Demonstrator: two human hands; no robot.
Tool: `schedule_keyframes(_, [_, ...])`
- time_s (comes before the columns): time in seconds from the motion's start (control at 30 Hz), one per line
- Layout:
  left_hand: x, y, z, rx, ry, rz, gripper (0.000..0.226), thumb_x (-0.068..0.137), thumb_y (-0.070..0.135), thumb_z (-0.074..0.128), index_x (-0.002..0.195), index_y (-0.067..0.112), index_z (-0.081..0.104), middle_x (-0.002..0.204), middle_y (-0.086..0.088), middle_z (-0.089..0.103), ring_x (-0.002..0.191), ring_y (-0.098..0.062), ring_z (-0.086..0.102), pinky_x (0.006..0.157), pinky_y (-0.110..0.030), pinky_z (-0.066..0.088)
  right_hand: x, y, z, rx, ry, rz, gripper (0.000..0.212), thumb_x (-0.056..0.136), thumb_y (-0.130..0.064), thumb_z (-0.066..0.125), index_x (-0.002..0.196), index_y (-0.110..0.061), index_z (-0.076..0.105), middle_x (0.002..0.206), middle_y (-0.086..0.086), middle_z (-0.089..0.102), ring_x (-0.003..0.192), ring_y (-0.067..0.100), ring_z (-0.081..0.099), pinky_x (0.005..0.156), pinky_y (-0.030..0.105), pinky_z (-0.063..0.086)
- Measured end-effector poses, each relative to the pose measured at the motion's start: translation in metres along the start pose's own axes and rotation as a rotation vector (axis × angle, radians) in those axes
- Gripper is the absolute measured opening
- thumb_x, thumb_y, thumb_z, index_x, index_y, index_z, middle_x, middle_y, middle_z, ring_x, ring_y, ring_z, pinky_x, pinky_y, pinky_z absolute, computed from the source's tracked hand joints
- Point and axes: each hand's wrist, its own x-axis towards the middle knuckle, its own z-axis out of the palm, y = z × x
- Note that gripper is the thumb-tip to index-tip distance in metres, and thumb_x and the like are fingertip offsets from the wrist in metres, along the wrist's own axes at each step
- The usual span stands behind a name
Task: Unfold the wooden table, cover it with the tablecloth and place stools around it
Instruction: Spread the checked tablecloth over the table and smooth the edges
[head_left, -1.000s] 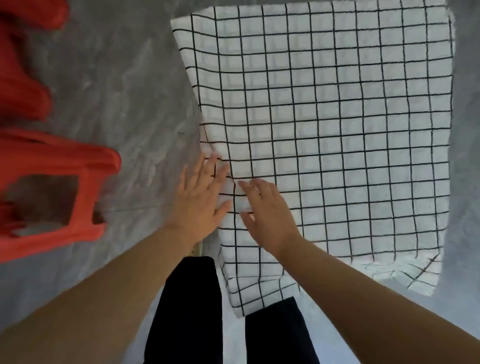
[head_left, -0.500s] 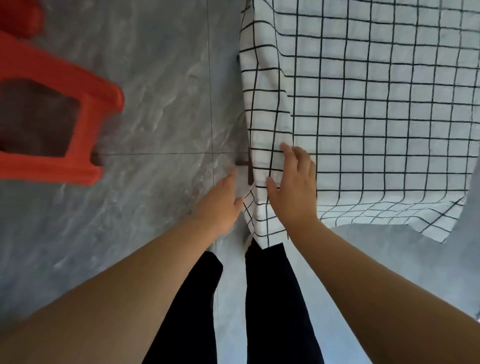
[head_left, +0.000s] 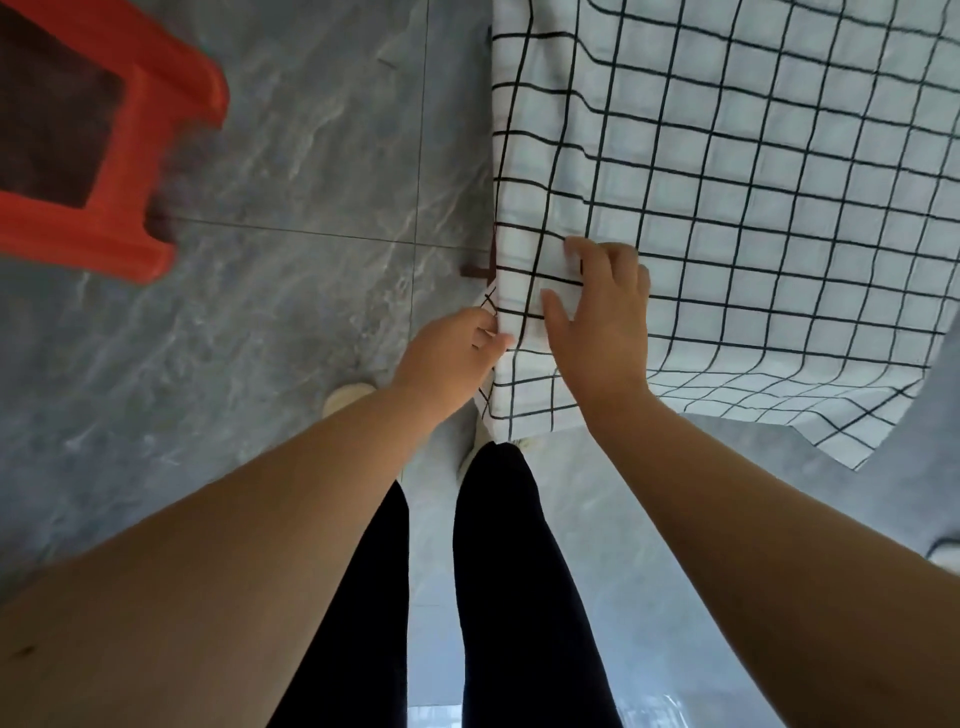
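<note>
The tablecloth (head_left: 753, 182) drapes the bench (head_left: 474, 270) corner. The left hand (head_left: 452, 353) pinches its hanging edge; the right hand (head_left: 602, 322) presses on top, fingers loosely bent. The edge is best tugged down evenly while the top stays pinned.

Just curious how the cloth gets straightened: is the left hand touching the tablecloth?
Touching. The head view shows the left hand pinching the hanging edge of the tablecloth at its near corner.

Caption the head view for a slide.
Left hand pinches the checked tablecloth at its corner; right hand rests on it; red stool stands aside.
</note>
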Motion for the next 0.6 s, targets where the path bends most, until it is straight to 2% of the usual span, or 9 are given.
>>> schedule_keyframes(0.07, [0.002, -0.003, 0.001, -0.001, -0.013, -0.012, 0.023, 0.089, 0.027, 0.063, 0.106, 0.010, 0.063, 0.098, -0.006, 0.069, 0.090, -0.018, 0.064, 0.085, -0.035, 0.051, 0.005, 0.004, -0.005, 0.029, -0.019, -0.008, 0.046, 0.085, -0.012, 0.061, 0.129, -0.015, 0.048, 0.120, 0.005, 0.049, 0.112, 0.022, 0.045, 0.092, 0.027, 0.041])
schedule_keyframes(0.13, [0.003, -0.007, 0.002, -0.008, -0.025, -0.013, 0.017, 0.085, 0.022, 0.067, 0.099, 0.013, 0.063, 0.092, -0.004, 0.068, 0.086, -0.019, 0.065, 0.085, -0.038, 0.052, 0.009, 0.007, -0.006, 0.065, -0.024, 0.005, 0.045, 0.084, -0.010, 0.060, 0.127, -0.017, 0.048, 0.115, 0.003, 0.051, 0.108, 0.020, 0.050, 0.088, 0.031, 0.047])
schedule_keyframes(0.2, [0.004, -0.009, 0.005, 0.026, 0.003, -0.018, 0.020, 0.083, 0.021, 0.069, 0.100, 0.011, 0.063, 0.087, -0.001, 0.066, 0.085, -0.019, 0.064, 0.084, -0.037, 0.052, 0.013, 0.007, -0.007, 0.087, -0.020, 0.029, 0.041, 0.085, -0.010, 0.060, 0.124, -0.018, 0.049, 0.110, 0.001, 0.053, 0.102, 0.018, 0.053, 0.085, 0.033, 0.050])
schedule_keyframes(0.27, [0.002, -0.009, 0.007, 0.017, 0.058, -0.048, 0.019, 0.083, 0.021, 0.070, 0.098, 0.012, 0.063, 0.082, 0.004, 0.063, 0.084, -0.016, 0.063, 0.081, -0.032, 0.051, 0.016, 0.007, -0.007, 0.097, -0.026, 0.053, 0.036, 0.088, -0.011, 0.059, 0.121, -0.017, 0.049, 0.106, -0.001, 0.056, 0.096, 0.015, 0.055, 0.083, 0.033, 0.051])
schedule_keyframes(0.37, [-0.011, -0.003, 0.011, 0.014, 0.217, -0.072, 0.010, 0.084, 0.022, 0.067, 0.082, 0.018, 0.059, 0.070, 0.012, 0.058, 0.073, -0.014, 0.060, 0.068, -0.028, 0.048, 0.017, 0.005, -0.008, 0.145, -0.031, 0.067, 0.031, 0.090, -0.010, 0.055, 0.119, -0.016, 0.049, 0.102, -0.001, 0.057, 0.094, 0.015, 0.056, 0.082, 0.035, 0.051])
schedule_keyframes(0.43, [-0.027, 0.001, 0.014, -0.009, 0.369, -0.097, 0.013, 0.085, 0.020, 0.064, 0.077, 0.020, 0.054, 0.064, 0.013, 0.055, 0.067, -0.013, 0.057, 0.062, -0.026, 0.043, 0.015, 0.005, -0.010, 0.123, -0.009, -0.013, 0.034, 0.089, -0.010, 0.053, 0.123, -0.014, 0.050, 0.111, 0.001, 0.055, 0.105, 0.018, 0.052, 0.090, 0.033, 0.048])
schedule_keyframes(0.5, [-0.042, 0.002, 0.017, -0.048, 0.447, -0.143, 0.014, 0.086, 0.022, 0.062, 0.077, 0.021, 0.051, 0.064, 0.014, 0.055, 0.065, -0.013, 0.056, 0.061, -0.027, 0.043, 0.014, 0.007, -0.011, 0.044, -0.022, -0.091, 0.042, 0.089, -0.014, 0.054, 0.131, -0.014, 0.049, 0.129, 0.005, 0.050, 0.121, 0.022, 0.043, 0.102, 0.031, 0.039])
schedule_keyframes(0.6, [-0.047, -0.008, 0.020, 0.002, 0.343, -0.265, 0.024, 0.091, 0.035, 0.055, 0.072, 0.022, 0.048, 0.069, 0.009, 0.058, 0.074, -0.020, 0.060, 0.064, -0.031, 0.043, 0.011, 0.013, -0.009, -0.088, -0.081, -0.157, 0.049, 0.090, -0.022, 0.057, 0.138, -0.015, 0.047, 0.144, 0.011, 0.040, 0.133, 0.026, 0.033, 0.108, 0.036, 0.031])
